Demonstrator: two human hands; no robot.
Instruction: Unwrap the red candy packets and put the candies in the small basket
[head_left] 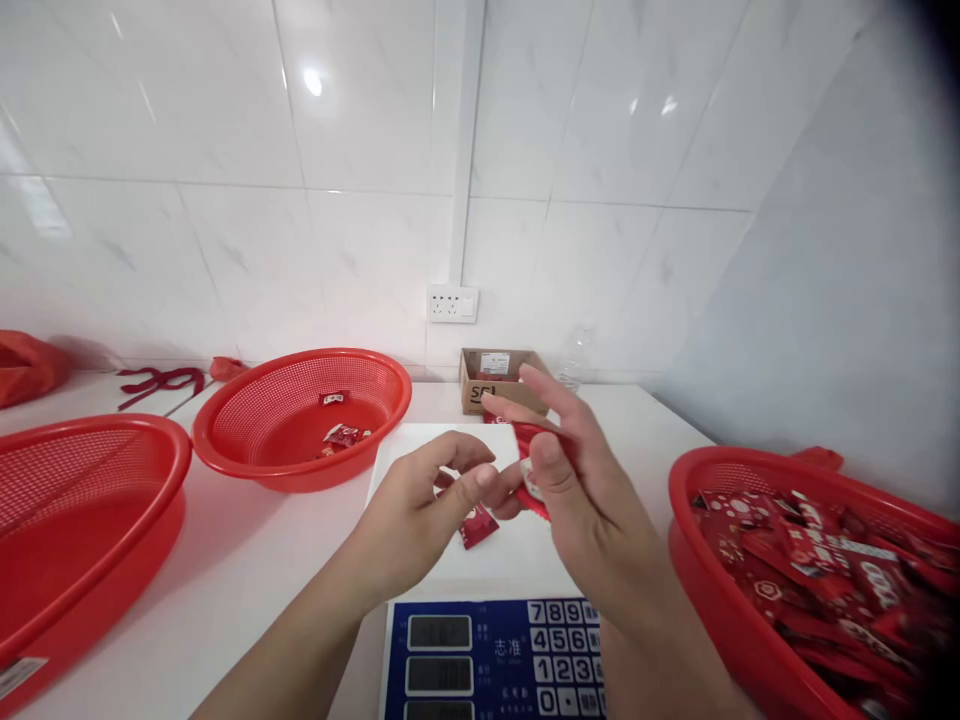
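Right hand: thumb pressed down on a small red foil sachet, which is pinched against the curled lower fingers. The index and middle fingers are stretched out straight.
Left hand: fingers curled in. The thumb tip and forefinger meet at the near end of that sachet; whether they actually grip it cannot be told.
Held sachet, position: in the air between both hands, above the white flat scale platform.
Held sachet, print: white mark on glossy red, too small to read.
Second red sachet: lies flat on the platform, just under the left thumb. It is square-cut and crinkled.
Blue control panel: white characters "志准". The white keys read 7 8 9, 4 5 6, 1 2 3, 0. Three dark display windows; their figures are unreadable.
Right red plastic mesh basket: round with a perforated wall, heaped with red-and-white printed sachets.
Middle red mesh basket: same make. It holds a few loose sachets.
Left red mesh basket: a pale sticker on the rim, text illegible.
Brown cardboard box: open top, white label inside, black letters beginning "SC" on the front.
White wall socket: on glossy white marbled tiles.
Bench: smooth white surface, carries all of the above.
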